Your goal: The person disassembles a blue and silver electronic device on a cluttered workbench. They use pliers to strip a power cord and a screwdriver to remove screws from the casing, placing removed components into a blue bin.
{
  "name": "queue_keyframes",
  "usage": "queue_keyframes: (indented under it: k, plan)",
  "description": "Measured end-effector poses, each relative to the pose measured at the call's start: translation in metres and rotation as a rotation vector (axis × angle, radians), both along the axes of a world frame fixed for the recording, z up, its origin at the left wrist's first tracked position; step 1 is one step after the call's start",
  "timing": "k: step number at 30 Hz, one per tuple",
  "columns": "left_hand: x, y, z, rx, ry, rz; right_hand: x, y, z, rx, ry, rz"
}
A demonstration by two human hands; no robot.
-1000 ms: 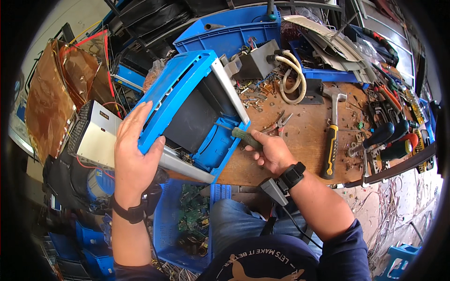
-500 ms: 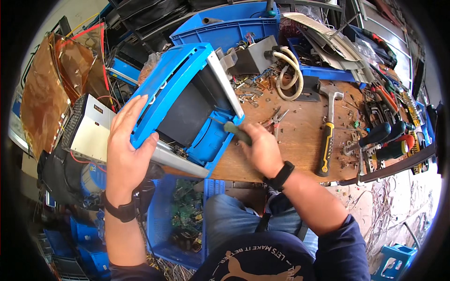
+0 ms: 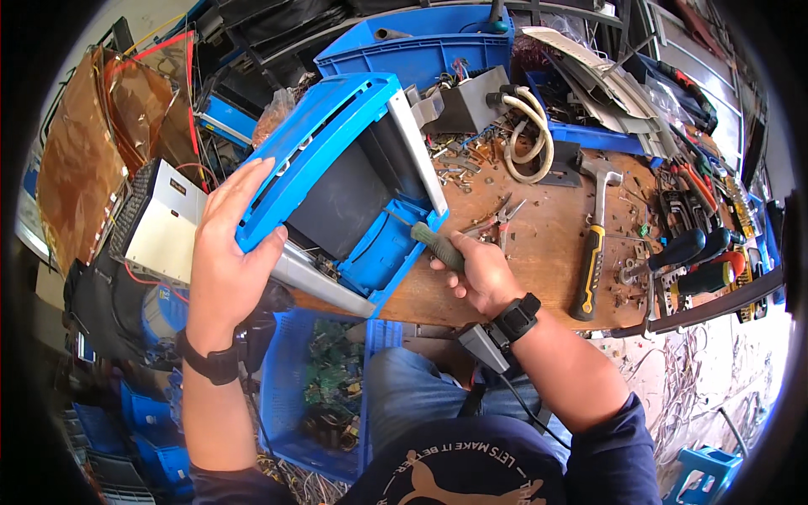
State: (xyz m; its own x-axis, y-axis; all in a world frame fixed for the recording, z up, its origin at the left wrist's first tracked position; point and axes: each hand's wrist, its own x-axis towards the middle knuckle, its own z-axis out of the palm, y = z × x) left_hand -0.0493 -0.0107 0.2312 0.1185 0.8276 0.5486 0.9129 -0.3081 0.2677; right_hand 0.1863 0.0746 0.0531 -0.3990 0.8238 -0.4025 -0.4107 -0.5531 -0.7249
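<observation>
A box-like housing (image 3: 326, 195) with blue end frames, silver rails and a dark inside stands tilted at the bench's left front. My left hand (image 3: 231, 231) grips its upper blue edge, thumb on the near side and fingers over the outer side. In my right hand (image 3: 486, 273) is a screwdriver (image 3: 436, 246) with a green handle, fingers closed round its rear end. Its thin shaft points left into the blue end piece (image 3: 383, 252) of the housing; whether the tip touches anything I cannot tell. Red-handled pliers (image 3: 503, 220) lie just beyond my right hand.
A hammer (image 3: 592, 244) with a yellow and black handle lies to the right, near several screwdrivers (image 3: 680, 248). Loose screws (image 3: 467, 164), a coiled white hose (image 3: 526, 139) and a blue bin (image 3: 421, 46) sit farther back. Below the bench edge is a blue crate (image 3: 286, 404) of circuit boards.
My right hand has shifted slightly right and turned, so more of the screwdriver's handle and shaft shows. My left hand keeps its hold on the housing.
</observation>
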Motion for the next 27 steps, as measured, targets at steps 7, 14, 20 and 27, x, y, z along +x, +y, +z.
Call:
queue_keyframes:
  k: [7, 14, 20, 27]
  plan:
    - [-0.009, 0.004, 0.000, -0.044, -0.092, -0.034, -0.016, -0.023, -0.010, 1.186, -1.110, -0.213]
    - [-0.007, 0.003, 0.000, -0.029, -0.090, -0.005, -0.016, -0.009, 0.005, 0.166, -0.106, -0.339]
    - [-0.007, 0.004, 0.000, -0.019, -0.097, -0.008, -0.008, -0.009, 0.006, -0.040, 0.025, -0.174]
    - [-0.007, 0.004, -0.001, -0.019, -0.101, -0.014, -0.014, -0.004, -0.012, 0.734, -0.562, -0.310]
